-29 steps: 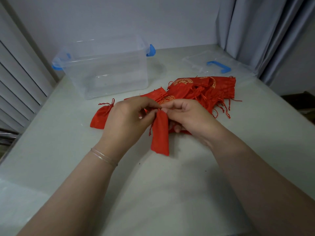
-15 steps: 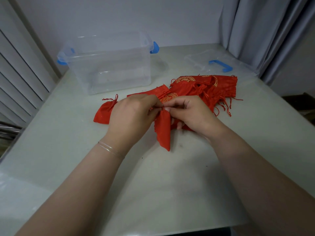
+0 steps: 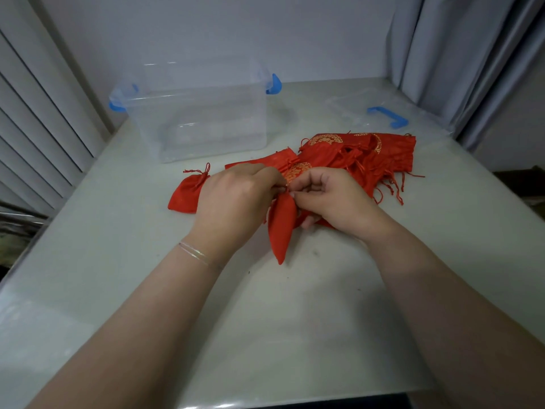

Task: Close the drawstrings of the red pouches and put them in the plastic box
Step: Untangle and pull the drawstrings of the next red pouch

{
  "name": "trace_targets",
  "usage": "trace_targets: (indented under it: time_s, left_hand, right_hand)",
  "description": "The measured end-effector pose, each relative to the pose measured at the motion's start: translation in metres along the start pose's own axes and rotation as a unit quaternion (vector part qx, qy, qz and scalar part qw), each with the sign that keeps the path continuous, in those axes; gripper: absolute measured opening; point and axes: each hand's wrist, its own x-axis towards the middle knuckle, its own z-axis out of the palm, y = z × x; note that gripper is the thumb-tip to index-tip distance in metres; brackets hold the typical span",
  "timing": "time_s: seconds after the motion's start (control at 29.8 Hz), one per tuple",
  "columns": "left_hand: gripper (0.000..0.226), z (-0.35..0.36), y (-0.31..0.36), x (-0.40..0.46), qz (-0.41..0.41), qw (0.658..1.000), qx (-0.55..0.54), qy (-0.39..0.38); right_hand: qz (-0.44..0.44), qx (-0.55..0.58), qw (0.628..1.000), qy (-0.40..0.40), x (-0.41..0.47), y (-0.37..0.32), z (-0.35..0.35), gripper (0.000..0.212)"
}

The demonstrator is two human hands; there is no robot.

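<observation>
**Both hands pinching one pouch at its neck**

Nearest: my two forearms come in from the bottom edge; thin bracelet [image 3: 197, 252] on my left wrist.

My left hand [image 3: 236, 202] and right hand [image 3: 333, 199] meet at the top of one red pouch [image 3: 282, 225]. Both hands have fingers curled and pinch its gathered neck from either side. The pouch hangs down from the pinch, body narrowing to a point that sits at or just above the table [image 3: 295, 320]; can't tell if the tip touches. The strings themselves are hidden by my fingertips, so can't tell how far the neck is cinched.

Just left of my left hand: a closed pouch [image 3: 187, 193] lying flat, neck cinched, strings sticking up at its far end.

Behind my hands, to the right: the pile [image 3: 362, 154] of remaining pouches, overlapping, gold print on some, loose strings trailing off the right side.

Further back, left of centre: clear box [image 3: 203, 119], lid off, blue latches on both ends. No pouch visible inside it.

Far right, near the curtain [image 3: 460, 54]: the clear lid [image 3: 354, 107] lying flat, blue handle on top.
</observation>
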Motion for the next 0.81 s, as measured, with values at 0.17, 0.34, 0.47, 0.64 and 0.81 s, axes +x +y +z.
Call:
trace_targets:
  time_s: [0.17, 0.34, 0.47, 0.64, 0.81]
  left_hand:
    - [0.015, 0.001, 0.000, 0.000, 0.016, 1.000, 0.004, -0.001]
    - [0.007, 0.002, -0.003, -0.001, -0.008, 1.000, 0.015, 0.014]
    - [0.015, 0.004, -0.006, -0.002, -0.048, 0.997, -0.061, -0.018]
    - [0.006, 0.005, -0.002, -0.004, -0.158, 0.957, -0.233, -0.069]
    - [0.014, 0.006, -0.006, -0.001, -0.193, 0.926, -0.303, -0.116]
  right_hand:
    - [0.019, 0.023, 0.999, 0.019, -0.002, 0.001, 0.002, 0.012]
    - [0.011, -0.028, 0.998, 0.053, -0.002, 0.003, 0.002, 0.016]
    - [0.001, -0.078, 0.995, 0.065, 0.002, 0.004, 0.008, 0.016]
    - [-0.057, -0.122, 0.986, 0.094, 0.000, 0.003, 0.019, 0.013]
    - [-0.101, -0.148, 0.975, 0.129, 0.004, 0.010, 0.018, 0.006]
